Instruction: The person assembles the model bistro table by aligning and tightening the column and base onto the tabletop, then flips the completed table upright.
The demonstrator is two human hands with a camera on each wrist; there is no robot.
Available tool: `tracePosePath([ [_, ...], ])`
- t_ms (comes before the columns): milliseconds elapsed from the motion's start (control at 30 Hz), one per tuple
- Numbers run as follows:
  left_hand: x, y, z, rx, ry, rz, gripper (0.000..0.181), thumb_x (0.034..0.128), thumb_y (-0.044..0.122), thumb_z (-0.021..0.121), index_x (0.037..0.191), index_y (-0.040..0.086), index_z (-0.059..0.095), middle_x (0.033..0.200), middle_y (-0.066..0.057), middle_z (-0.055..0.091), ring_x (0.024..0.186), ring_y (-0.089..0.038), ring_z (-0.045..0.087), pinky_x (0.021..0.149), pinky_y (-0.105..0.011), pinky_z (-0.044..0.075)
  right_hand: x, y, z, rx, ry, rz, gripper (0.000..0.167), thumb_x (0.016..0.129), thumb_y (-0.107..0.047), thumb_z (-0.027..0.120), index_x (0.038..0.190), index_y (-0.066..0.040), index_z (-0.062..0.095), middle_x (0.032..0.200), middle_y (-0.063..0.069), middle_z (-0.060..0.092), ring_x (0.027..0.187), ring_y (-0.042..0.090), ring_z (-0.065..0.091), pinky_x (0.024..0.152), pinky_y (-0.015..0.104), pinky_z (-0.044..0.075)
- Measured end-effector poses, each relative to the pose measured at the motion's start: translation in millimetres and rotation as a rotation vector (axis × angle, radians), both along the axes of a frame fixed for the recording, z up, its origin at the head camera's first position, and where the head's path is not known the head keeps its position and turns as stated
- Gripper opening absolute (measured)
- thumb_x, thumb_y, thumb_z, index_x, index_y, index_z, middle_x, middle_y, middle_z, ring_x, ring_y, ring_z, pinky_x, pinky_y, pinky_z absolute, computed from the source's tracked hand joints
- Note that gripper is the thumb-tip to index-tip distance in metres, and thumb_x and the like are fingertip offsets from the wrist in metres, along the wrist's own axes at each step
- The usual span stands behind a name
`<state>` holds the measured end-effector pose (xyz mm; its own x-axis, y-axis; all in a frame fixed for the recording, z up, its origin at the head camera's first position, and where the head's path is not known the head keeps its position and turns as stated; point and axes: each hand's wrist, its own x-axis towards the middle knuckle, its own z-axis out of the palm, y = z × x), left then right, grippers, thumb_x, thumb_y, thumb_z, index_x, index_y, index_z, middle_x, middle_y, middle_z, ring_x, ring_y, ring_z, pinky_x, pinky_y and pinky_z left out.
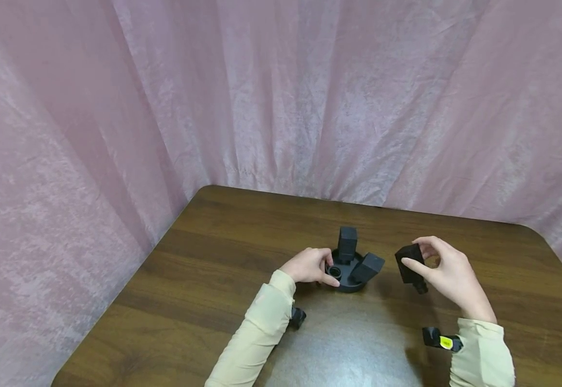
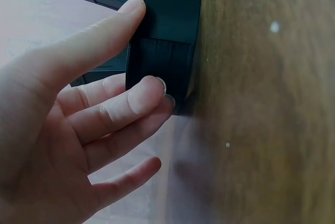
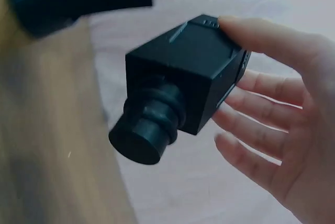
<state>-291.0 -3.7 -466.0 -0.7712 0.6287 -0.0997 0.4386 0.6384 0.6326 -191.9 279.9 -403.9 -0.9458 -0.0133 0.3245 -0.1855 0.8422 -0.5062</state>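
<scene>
A round black base (image 1: 350,285) stands on the table, with two black blocks (image 1: 347,243) (image 1: 369,267) set upright or leaning in it and a round socket (image 1: 334,272) on its left side. My left hand (image 1: 310,265) grips the base's left edge; in the left wrist view the thumb and fingers of that hand (image 2: 99,109) lie on the base's side wall (image 2: 165,56). To the right, my right hand (image 1: 447,271) holds another black block (image 1: 410,263) above the table. In the right wrist view this block (image 3: 178,56) has a ribbed round plug (image 3: 149,119) pointing down-left, pinched by the right hand (image 3: 277,93).
The brown wooden table (image 1: 189,301) has rounded back corners, and a pink curtain (image 1: 310,97) hangs behind it and on the left. A black strap device with a yellow label (image 1: 447,342) is by the right wrist; a black device (image 1: 297,317) is by the left.
</scene>
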Motion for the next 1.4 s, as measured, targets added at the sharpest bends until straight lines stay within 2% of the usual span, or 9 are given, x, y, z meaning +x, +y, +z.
tracePosePath([
  [133, -0.2, -0.1, 1.1, -0.006, 0.008, -0.013, 0.04, 0.075, 0.034, 0.084, 0.098, 0.012, 0.06, 0.063, 0.005, 0.06, 0.052, -0.006, 0.056, 0.056, -0.019, 0.042, 1.8, -10.6, 7.2, -0.063, 0.01, 0.052, 0.039, 0.084, -0.032, 0.076, 0.114, -0.012, 0.062, 0.096, 0.008, 0.068, 0.078, -0.004, 0.055, 0.065, 0.018, 0.047],
  [233, 0.1, -0.2, 1.9, -0.009, 0.011, -0.026, 0.038, 0.0765, 0.031, 0.083, 0.1, 0.011, 0.061, 0.063, 0.006, 0.06, 0.051, -0.007, 0.058, 0.057, -0.018, 0.042, 2.6, -19.2, 10.2, -0.099, 0.0, 0.092, 0.037, 0.083, -0.03, 0.078, 0.112, -0.014, 0.062, 0.094, 0.006, 0.068, 0.077, -0.008, 0.055, 0.068, 0.019, 0.049],
  [367, 1.4, -0.4, 3.3, -0.013, 0.008, -0.04, 0.036, 0.0784, 0.029, 0.081, 0.101, 0.01, 0.061, 0.062, 0.007, 0.06, 0.051, -0.01, 0.06, 0.058, -0.017, 0.042, 3.9, -28.2, 11.9, -0.131, -0.038, 0.138, 0.036, 0.083, -0.03, 0.077, 0.112, -0.016, 0.061, 0.095, 0.005, 0.067, 0.079, -0.006, 0.057, 0.072, 0.02, 0.051],
  [500, 3.0, 0.1, 4.3, -0.015, 0.004, -0.082, 0.031, 0.0792, 0.03, 0.081, 0.097, 0.012, 0.062, 0.062, 0.007, 0.059, 0.05, -0.011, 0.06, 0.057, -0.018, 0.044, 2.5, -37.1, 10.3, -0.17, -0.029, 0.198, 0.036, 0.084, -0.026, 0.076, 0.115, -0.016, 0.06, 0.1, 0.004, 0.065, 0.082, -0.003, 0.058, 0.074, 0.018, 0.051],
  [633, 4.7, 2.2, 4.6, -0.012, -0.014, -0.125, 0.028, 0.0802, 0.031, 0.079, 0.093, 0.014, 0.062, 0.062, 0.007, 0.059, 0.049, -0.013, 0.061, 0.057, -0.018, 0.046, -1.1, -45.7, 6.4, -0.164, -0.003, 0.257, 0.042, 0.085, -0.023, 0.075, 0.124, -0.019, 0.058, 0.108, 0.003, 0.064, 0.088, -0.001, 0.058, 0.077, 0.017, 0.051],
  [733, 5.5, 3.2, 4.6, -0.008, -0.031, -0.137, 0.025, 0.0811, 0.03, 0.079, 0.094, 0.015, 0.064, 0.061, 0.007, 0.06, 0.049, -0.014, 0.062, 0.057, -0.018, 0.047, -3.4, -50.9, 2.2, -0.133, 0.004, 0.298, 0.046, 0.086, -0.023, 0.074, 0.129, -0.023, 0.056, 0.111, -0.002, 0.061, 0.092, 0.001, 0.058, 0.077, 0.021, 0.052],
  [1000, 4.8, 4.5, 1.9, 0.003, -0.026, -0.218, 0.021, 0.0831, 0.023, 0.077, 0.099, 0.015, 0.068, 0.062, 0.008, 0.062, 0.052, -0.014, 0.062, 0.052, -0.017, 0.046, -8.6, -59.9, -10.1, -0.129, 0.015, 0.395, 0.039, 0.088, -0.016, 0.072, 0.126, -0.015, 0.061, 0.104, -0.006, 0.055, 0.09, 0.013, 0.065, 0.075, 0.026, 0.056],
  [1200, 4.1, 2.4, 3.3, 0.005, -0.022, -0.207, 0.019, 0.0821, 0.023, 0.078, 0.096, 0.016, 0.067, 0.063, 0.007, 0.062, 0.05, -0.007, 0.057, 0.052, -0.017, 0.042, -11.9, -65.1, -16.4, -0.139, 0.009, 0.44, 0.04, 0.087, -0.015, 0.073, 0.125, -0.015, 0.061, 0.108, -0.005, 0.054, 0.098, 0.006, 0.061, 0.08, 0.028, 0.057],
  [1400, 0.1, -1.3, 2.0, 0.019, -0.007, -0.173, 0.019, 0.0807, 0.023, 0.079, 0.093, 0.015, 0.068, 0.07, 0.006, 0.062, 0.059, -0.001, 0.052, 0.056, -0.015, 0.041, -14.1, -67.4, -20.7, -0.116, -0.036, 0.471, 0.041, 0.087, -0.014, 0.072, 0.126, -0.016, 0.06, 0.109, -0.004, 0.053, 0.098, 0.013, 0.063, 0.081, 0.032, 0.056],
])
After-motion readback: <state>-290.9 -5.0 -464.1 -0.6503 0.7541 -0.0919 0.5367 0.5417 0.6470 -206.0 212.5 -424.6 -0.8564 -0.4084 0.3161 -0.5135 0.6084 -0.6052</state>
